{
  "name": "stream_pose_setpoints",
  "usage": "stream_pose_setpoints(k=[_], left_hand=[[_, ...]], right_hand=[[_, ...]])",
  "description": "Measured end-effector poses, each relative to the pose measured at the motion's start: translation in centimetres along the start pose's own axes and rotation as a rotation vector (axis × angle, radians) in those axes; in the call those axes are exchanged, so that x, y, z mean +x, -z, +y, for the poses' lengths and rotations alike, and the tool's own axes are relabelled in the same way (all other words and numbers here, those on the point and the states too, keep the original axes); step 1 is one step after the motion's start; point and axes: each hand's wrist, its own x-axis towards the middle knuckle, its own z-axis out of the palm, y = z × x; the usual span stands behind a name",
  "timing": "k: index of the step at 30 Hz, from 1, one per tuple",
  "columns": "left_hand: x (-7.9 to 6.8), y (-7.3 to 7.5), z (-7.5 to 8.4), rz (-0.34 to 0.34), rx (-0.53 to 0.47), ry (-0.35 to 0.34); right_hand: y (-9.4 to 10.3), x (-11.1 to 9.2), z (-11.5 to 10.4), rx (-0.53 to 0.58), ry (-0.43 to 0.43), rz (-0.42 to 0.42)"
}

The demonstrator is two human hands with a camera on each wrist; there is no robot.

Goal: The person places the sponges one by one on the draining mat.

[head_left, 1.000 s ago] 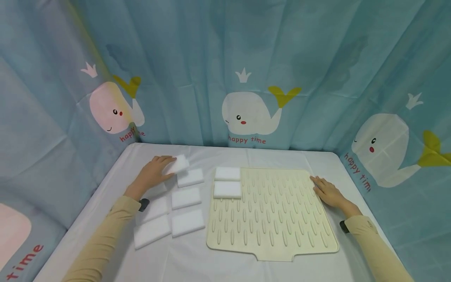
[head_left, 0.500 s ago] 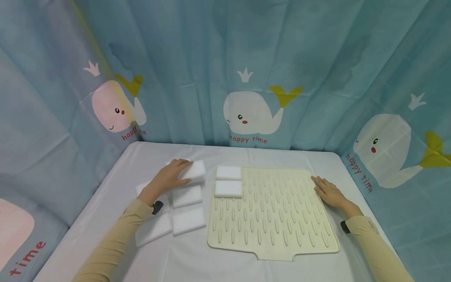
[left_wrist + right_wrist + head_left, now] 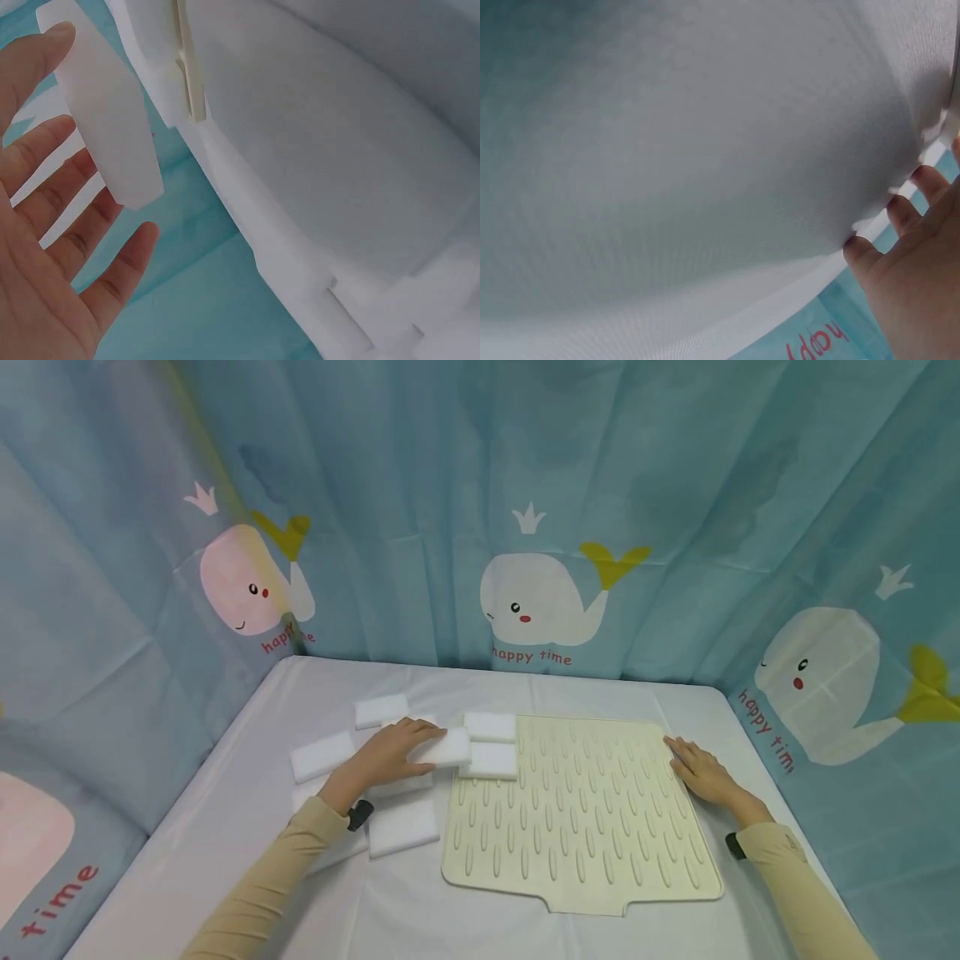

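Note:
My left hand (image 3: 386,753) pinches a white sponge block (image 3: 447,747) between thumb and fingers; in the left wrist view the thumb lies on one face of the sponge and fingertips on the other, little finger free. In the head view that sponge overlaps the upper-left part of a cream ribbed mat (image 3: 577,810). Two white sponges (image 3: 491,727) sit one behind the other in the mat's far left corner. My right hand (image 3: 701,770) rests with fingers extended at the mat's right edge, and holds nothing; its fingertips touch down in the right wrist view.
Several more white sponges (image 3: 403,827) lie on the white-covered table left of the mat, partly hidden under my left arm. One sponge (image 3: 381,711) lies farthest back. A blue whale-print curtain (image 3: 420,510) encloses the table at the back and sides.
My left hand has carried the sponge rightward, from over the back of the loose sponges to the mat's left edge. The right hand stays in place.

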Motion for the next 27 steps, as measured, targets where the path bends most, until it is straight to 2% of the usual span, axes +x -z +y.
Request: stream_pose_setpoints(k=[10, 17, 27], left_hand=[[0.2, -0.8, 2.8, -0.012, -0.002, -0.028], [1.1, -1.3, 5.1, -0.014, 0.012, -0.079], [1.1, -2.8, 6.7, -0.114, 0.03, -0.104]], right_hand=[[0.3, 0.0, -0.4, 0.002, -0.004, -0.014], [0.6, 0.0, 0.0, 0.008, 0.007, 0.012], [0.2, 0.2, -0.1, 0.006, 0.017, -0.001]])
